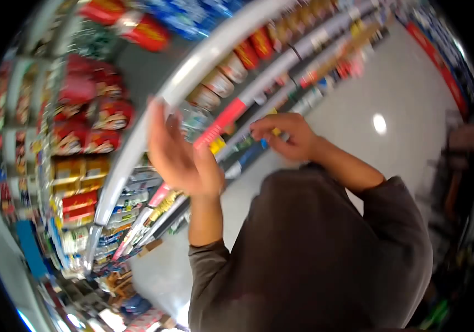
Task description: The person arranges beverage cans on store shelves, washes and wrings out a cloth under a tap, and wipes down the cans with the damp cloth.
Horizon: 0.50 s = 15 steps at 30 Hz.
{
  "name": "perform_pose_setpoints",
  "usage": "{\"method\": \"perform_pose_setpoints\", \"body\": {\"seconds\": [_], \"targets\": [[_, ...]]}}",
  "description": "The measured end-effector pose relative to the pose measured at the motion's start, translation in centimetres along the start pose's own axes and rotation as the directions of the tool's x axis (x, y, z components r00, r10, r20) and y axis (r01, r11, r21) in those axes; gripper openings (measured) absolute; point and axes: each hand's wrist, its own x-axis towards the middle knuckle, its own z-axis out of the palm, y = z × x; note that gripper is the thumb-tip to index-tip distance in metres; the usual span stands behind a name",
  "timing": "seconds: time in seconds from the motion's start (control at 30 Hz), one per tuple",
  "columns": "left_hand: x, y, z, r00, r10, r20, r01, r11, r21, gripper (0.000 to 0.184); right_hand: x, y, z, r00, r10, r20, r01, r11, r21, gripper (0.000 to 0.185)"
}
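My left hand (179,152) is raised at the edge of a store shelf (190,69), blurred by motion, with its fingers stretched up and nothing seen in it. To its right, my right hand (287,134) hangs in front of the lower shelves with its fingers curved and apart, holding nothing that shows. A red label strip (220,123) runs along a shelf edge between the two hands. Jars with pale lids (219,83) stand on the shelf just beyond my left hand.
Red packages (104,116) fill the shelving at the left, with blue packs (179,16) at the top. Glossy floor (359,110) lies to the right, bordered by another shelf with a red edge (439,69). Dark, blurred objects (453,171) stand at the far right.
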Motion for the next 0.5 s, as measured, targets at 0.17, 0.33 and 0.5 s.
{"method": "perform_pose_setpoints", "body": {"seconds": [0.17, 0.33, 0.5], "targets": [[-25.5, -5.9, 5.4, 0.427, -0.792, 0.437, 0.801, 0.555, 0.223, 0.053, -23.4, 10.0, 0.2, 0.532, 0.733, -0.425, -0.804, 0.594, 0.018, 0.022], [-44.4, -12.9, 5.2, -0.126, -0.828, 0.546, 0.784, 0.254, 0.566, 0.05, -32.3, 12.1, 0.9, 0.209, 0.868, -0.45, -0.933, 0.315, 0.173, 0.025], [-51.3, -23.1, 12.5, -0.49, -0.747, 0.45, 0.83, -0.242, 0.503, 0.05, -38.3, 26.9, 1.6, 0.065, 0.942, -0.33, -0.9, 0.198, 0.388, 0.036]]}}
